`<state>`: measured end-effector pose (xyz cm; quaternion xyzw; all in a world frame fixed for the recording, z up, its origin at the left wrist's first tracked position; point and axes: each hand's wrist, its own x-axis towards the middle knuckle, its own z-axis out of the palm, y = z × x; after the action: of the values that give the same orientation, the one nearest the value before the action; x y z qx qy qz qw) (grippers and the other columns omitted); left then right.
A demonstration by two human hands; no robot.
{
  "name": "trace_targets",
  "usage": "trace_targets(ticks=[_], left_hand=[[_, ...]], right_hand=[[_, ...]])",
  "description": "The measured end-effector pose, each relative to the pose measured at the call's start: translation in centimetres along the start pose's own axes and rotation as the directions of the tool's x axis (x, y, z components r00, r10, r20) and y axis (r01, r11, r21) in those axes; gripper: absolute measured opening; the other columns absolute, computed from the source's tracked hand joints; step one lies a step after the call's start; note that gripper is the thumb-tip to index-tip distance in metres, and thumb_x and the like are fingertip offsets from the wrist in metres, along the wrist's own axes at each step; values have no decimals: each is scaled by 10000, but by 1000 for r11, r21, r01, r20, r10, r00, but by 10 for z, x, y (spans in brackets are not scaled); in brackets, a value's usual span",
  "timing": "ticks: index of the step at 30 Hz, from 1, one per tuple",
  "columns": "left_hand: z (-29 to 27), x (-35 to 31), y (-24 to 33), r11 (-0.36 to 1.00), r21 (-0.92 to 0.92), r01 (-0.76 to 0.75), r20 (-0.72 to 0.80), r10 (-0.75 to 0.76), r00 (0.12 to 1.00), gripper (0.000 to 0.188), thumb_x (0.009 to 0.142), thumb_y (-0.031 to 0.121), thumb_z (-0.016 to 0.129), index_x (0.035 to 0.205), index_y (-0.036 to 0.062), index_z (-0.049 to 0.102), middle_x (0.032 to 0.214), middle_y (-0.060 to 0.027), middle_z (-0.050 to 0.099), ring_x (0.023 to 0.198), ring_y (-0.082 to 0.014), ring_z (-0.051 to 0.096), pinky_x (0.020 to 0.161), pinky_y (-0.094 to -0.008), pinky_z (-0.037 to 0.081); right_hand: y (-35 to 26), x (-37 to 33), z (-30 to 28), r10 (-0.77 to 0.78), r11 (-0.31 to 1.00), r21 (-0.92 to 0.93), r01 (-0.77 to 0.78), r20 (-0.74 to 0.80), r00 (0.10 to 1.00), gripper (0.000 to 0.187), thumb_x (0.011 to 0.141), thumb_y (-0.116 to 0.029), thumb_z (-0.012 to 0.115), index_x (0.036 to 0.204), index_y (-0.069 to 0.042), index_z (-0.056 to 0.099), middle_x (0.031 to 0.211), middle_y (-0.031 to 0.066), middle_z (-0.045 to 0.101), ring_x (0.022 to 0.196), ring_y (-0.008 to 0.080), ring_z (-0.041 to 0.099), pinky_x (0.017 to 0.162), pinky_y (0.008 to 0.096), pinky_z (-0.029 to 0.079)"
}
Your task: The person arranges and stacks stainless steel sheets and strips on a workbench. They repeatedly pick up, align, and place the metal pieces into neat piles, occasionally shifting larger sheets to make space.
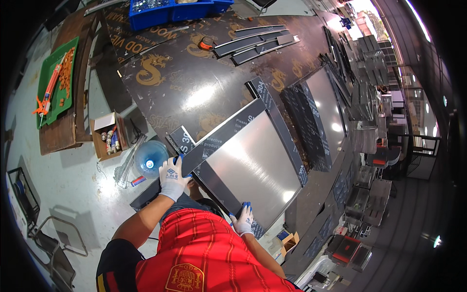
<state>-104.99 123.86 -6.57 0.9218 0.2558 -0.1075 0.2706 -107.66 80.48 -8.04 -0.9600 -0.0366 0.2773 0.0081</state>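
A brushed steel panel (253,160) with dark, film-covered folded edges lies at the near side of the dark table, partly overhanging its edge. My left hand (172,180), in a white glove with blue fingertips, grips the panel's left corner. Gloved the same way, my right hand (242,222) holds the near edge, its fingertips on the dark border. Under the panel's far and left sides stick out other film-covered metal strips (182,141). The undersides of both grips are hidden.
Dark metal strips (262,46) and an orange tape measure (206,44) lie at the far side. To the right stands a film-covered metal box (311,124). Blue bins (155,13) sit at the back. A green tray (53,82), a carton of tubes (108,138) and a blue water bottle (152,158) are left.
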Motion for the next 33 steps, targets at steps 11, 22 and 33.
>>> trace_targets(ticks=[11, 22, 33], left_hand=[[-1, 1, 0, 1000, -2, 12, 21, -12, 1000, 909, 787, 461, 963, 1573, 182, 602, 1331, -122, 651, 1245, -337, 632, 1019, -490, 512], [1, 2, 1, 999, 25, 33, 39, -34, 999, 896, 799, 484, 952, 1569, 187, 602, 1344, -123, 652, 1246, -336, 628, 1014, -490, 515], [1, -2, 2, 1000, -27, 14, -13, -14, 1000, 880, 782, 437, 964, 1546, 174, 615, 1312, -137, 655, 1215, -351, 632, 999, -504, 514]], right_hand=[[-4, 1, -3, 36, 999, -4, -36, 30, 999, 1155, 928, -498, 859, 1767, -16, 229, 1845, 264, 226, 1679, 484, 267, 1360, 598, 247], [-3, 1, -2, 33, 999, 13, -34, 35, 999, 1174, 913, -469, 870, 1772, -14, 213, 1847, 278, 209, 1677, 504, 257, 1360, 598, 244], [-3, -1, -1, 25, 1000, 6, -25, 1, 1000, 1153, 921, -494, 867, 1763, -13, 245, 1841, 253, 253, 1671, 490, 283, 1356, 601, 248]])
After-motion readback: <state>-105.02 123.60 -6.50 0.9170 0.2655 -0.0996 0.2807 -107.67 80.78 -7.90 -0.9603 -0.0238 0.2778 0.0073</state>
